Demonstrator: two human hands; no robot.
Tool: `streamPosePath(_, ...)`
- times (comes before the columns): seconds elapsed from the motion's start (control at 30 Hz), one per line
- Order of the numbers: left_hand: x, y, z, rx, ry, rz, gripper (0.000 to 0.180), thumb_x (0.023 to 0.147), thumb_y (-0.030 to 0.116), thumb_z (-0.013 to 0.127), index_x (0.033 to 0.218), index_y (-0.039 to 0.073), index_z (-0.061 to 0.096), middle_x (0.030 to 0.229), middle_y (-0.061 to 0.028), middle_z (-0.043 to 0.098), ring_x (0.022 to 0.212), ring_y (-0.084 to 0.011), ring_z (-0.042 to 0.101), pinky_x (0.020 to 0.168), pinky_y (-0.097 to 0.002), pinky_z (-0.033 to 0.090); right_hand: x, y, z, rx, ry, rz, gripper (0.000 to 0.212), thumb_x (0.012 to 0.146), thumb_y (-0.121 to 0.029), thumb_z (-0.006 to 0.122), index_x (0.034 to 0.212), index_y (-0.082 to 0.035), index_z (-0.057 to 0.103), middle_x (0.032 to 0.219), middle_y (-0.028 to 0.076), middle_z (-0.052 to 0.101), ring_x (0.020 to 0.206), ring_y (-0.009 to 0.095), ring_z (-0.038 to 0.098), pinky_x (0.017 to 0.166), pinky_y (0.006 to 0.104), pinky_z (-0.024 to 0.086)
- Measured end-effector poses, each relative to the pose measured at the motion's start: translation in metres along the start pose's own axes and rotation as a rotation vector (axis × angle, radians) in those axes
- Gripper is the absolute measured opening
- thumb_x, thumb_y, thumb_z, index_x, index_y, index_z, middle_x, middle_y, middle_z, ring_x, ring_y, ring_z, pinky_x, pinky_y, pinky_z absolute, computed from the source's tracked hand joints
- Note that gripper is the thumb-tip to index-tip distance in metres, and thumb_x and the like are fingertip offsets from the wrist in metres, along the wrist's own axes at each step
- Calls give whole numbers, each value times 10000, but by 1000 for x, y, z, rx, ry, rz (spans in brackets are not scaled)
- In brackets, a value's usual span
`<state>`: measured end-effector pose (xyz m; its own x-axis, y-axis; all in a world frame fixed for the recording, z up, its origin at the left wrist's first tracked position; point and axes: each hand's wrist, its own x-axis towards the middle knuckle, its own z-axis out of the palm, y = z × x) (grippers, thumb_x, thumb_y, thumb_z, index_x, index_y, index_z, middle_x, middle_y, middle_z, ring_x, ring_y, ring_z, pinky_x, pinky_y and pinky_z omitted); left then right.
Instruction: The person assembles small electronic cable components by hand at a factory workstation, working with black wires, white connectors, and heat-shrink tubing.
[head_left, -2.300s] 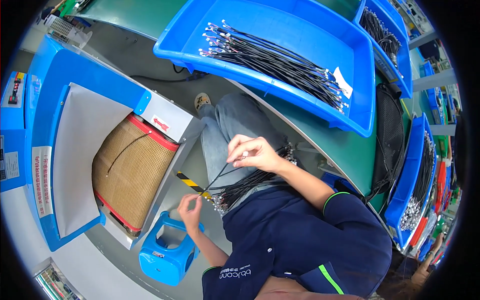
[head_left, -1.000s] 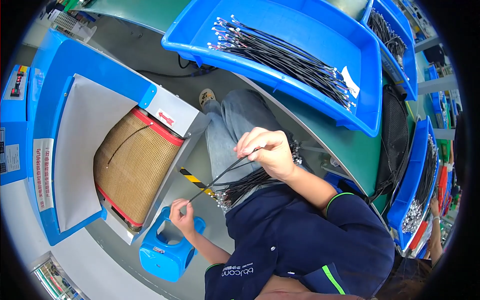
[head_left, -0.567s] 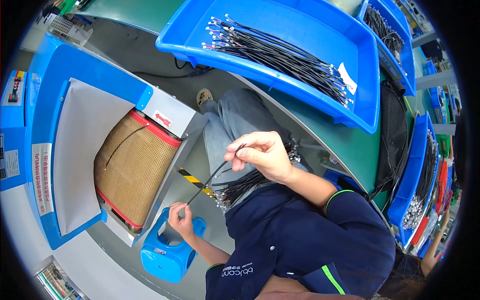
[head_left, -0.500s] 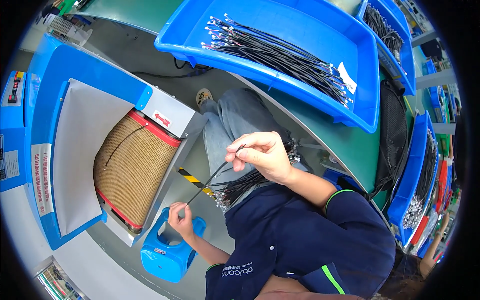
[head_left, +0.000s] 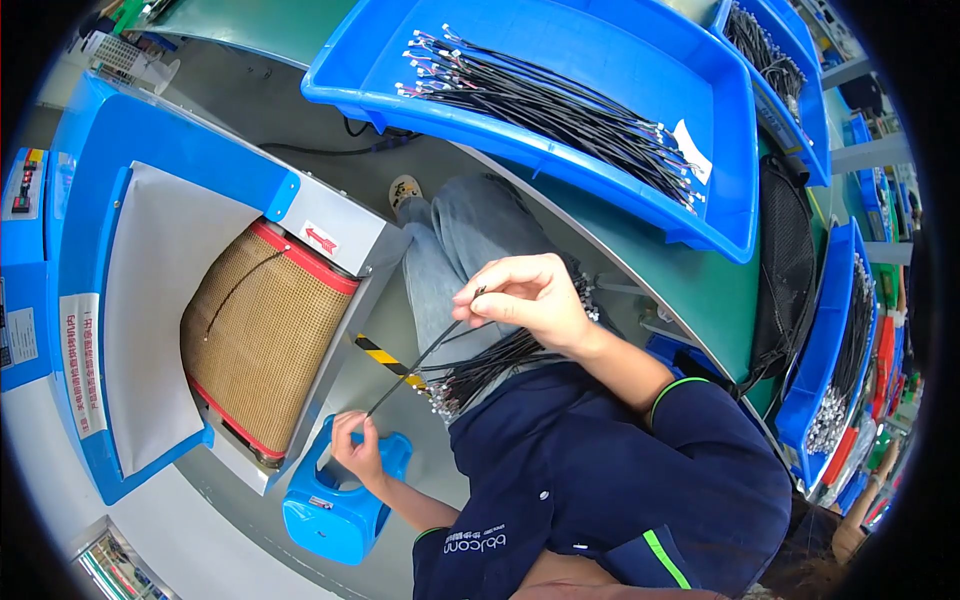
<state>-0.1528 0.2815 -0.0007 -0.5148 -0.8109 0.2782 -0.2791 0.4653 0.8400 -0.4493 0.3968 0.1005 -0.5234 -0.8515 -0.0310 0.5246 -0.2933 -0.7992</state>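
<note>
A thin black cable (head_left: 412, 368) is stretched at a slant between my two hands, above my lap. My left hand (head_left: 357, 447) pinches its lower end, over the blue stool. At the upper end, my right hand (head_left: 535, 300) grips it between thumb and fingers, and a short dark tip sticks out above them. Beneath my right hand, a bundle of black cables (head_left: 490, 368) with small white connectors lies across my lap. Another single cable (head_left: 240, 290) rests on the brown mesh conveyor belt (head_left: 270, 350) to the left.
The belt comes out of a blue and white machine (head_left: 200, 150). A blue plastic stool (head_left: 335, 515) stands below my left hand. On the green table (head_left: 660, 270), a large blue tray (head_left: 640, 60) holds many cables; more blue trays (head_left: 790, 430) and a black mesh bag (head_left: 785, 270) are on the right.
The whole view has shifted very slightly. Both hands keep their grip on the cable in nearly the same pose.
</note>
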Motion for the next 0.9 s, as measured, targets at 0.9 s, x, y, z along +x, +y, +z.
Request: streamPosePath(0.9,2,1,-15,21,46,46,150,686,-81,639,805,1,600,767,-106,612,726,-230,587,678,-314,474,-4,-6,-8,14,-194,-4,161,799,55,652,960,54,666,923,163,653,770,181,657,702,276,547)
